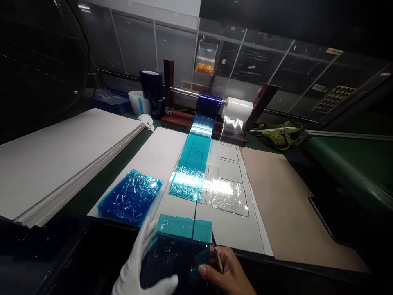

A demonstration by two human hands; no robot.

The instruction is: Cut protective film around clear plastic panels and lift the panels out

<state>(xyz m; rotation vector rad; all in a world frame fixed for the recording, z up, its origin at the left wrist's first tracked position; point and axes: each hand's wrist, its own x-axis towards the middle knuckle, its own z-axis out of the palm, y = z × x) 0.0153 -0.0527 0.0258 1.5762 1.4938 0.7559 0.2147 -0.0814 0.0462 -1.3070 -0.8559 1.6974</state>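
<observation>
My left hand (pixel 138 266), in a white glove, is curled around the left and lower edge of a cut piece of blue film (pixel 181 246) held over the table's front edge. My bare right hand (pixel 229 274) pinches the film's right edge and also holds a thin blade or tweezers (pixel 216 254). Beyond it, a blue film strip (pixel 196 155) runs from a roll (pixel 208 104) on a rod stand down onto a white sheet (pixel 227 229) with cut-out squares. A stack of cut blue pieces (pixel 130 196) lies on the left.
A thick pile of white boards (pixel 58 155) fills the left. A brown board (pixel 285 200) lies to the right. A white roll (pixel 238 110) sits on the same rod. Spare tape rolls (pixel 150 94) and a white glove (pixel 146 121) lie behind. Clear panels (pixel 245 61) close the back.
</observation>
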